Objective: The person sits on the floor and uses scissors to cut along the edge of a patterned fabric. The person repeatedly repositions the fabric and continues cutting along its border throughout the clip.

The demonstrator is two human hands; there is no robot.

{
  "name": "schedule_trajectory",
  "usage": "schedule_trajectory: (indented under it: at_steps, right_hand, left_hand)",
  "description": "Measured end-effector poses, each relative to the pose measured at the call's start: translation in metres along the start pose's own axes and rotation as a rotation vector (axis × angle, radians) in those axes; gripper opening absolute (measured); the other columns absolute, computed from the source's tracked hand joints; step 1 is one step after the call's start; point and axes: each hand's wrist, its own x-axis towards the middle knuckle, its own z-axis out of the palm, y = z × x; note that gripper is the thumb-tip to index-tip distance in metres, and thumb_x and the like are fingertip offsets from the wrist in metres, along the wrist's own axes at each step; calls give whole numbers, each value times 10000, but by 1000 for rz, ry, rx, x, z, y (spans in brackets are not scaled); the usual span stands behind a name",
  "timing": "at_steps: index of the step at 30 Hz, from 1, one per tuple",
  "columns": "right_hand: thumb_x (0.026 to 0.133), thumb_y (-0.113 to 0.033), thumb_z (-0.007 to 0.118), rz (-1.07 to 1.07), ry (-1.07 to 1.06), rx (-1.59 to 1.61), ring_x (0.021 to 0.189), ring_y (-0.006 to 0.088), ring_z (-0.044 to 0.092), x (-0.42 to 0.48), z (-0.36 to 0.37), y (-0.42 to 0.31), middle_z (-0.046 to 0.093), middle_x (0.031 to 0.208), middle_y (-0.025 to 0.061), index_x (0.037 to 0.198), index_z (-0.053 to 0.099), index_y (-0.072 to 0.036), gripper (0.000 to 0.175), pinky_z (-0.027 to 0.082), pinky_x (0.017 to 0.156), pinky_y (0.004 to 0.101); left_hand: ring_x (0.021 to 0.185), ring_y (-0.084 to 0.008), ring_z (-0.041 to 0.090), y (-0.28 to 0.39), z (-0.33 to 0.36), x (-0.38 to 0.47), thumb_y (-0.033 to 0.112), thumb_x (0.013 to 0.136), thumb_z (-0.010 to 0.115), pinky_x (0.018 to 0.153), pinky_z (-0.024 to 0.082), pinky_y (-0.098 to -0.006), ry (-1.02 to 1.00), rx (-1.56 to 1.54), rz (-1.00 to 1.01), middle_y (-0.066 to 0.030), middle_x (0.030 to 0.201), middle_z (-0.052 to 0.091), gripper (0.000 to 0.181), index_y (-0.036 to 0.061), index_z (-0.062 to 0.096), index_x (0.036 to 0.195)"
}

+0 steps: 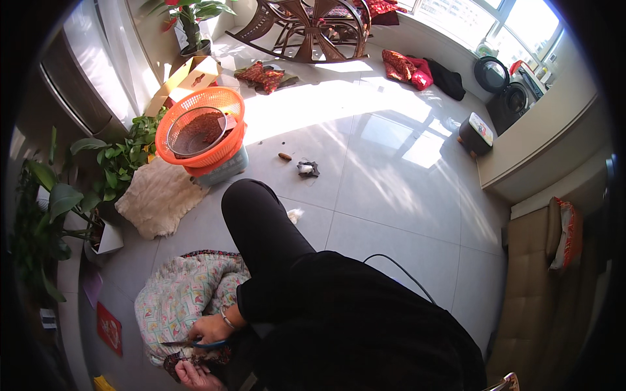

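My right hand (212, 328), with a silver-coloured bangle at its wrist, holds blue-handled scissors (208, 344). Their metal blades point left over a pale printed, fleece-lined fabric piece (171, 298), perhaps a garment. Just below, at the bottom of the view, my left hand (198, 377) pinches the dark patterned edging (172, 364) of the bundle. Whether the blades are apart is too small to tell. Loose, fluffy fibres stick out along the bundle's left and upper side. My dark-clad knee and sleeve hide part of its right side.
Beyond my knee, an orange plastic basket (168, 146) holds a metal-rimmed sieve (171, 139). A cream fleece piece (159, 198) lies beside potted plants (66, 200). A small dark item with white fluff (307, 169) rests on the tiles. A rocking chair (310, 36) stands farther back, a sofa (528, 264) at right.
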Motion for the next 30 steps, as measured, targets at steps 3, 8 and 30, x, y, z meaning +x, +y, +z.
schedule_trajectory:
  at_steps: [3, 8, 30]
  right_hand:
    - [845, -397, 677, 6, -28, 13, 884, 292, 655, 3, 2, 4, 678, 938, 220, 1056, 650, 52, 497, 496, 753, 401]
    - [844, -407, 691, -43, -54, 77, 905, 274, 646, 5, 4, 10, 684, 935, 193, 1054, 661, 30, 486, 488, 777, 397]
    - [836, -439, 709, 49, -19, 58, 924, 268, 650, 6, 5, 10, 688, 970, 190, 1070, 665, 23, 520, 493, 782, 385]
  left_hand:
    - [719, -156, 576, 11, -3, -6, 144, 945, 619, 625, 502, -320, -117, 239, 96, -87, 829, 597, 152, 5, 570, 980]
    - [596, -101, 431, 16, -16, 13, 243, 983, 577, 515, 392, -270, -52, 515, 90, -9, 735, 494, 209, 46, 540, 924]
    - [410, -39, 339, 7, -27, 37, 170, 940, 529, 353, 354, -220, -50, -20, -160, 50, 544, 376, 186, 116, 472, 771]
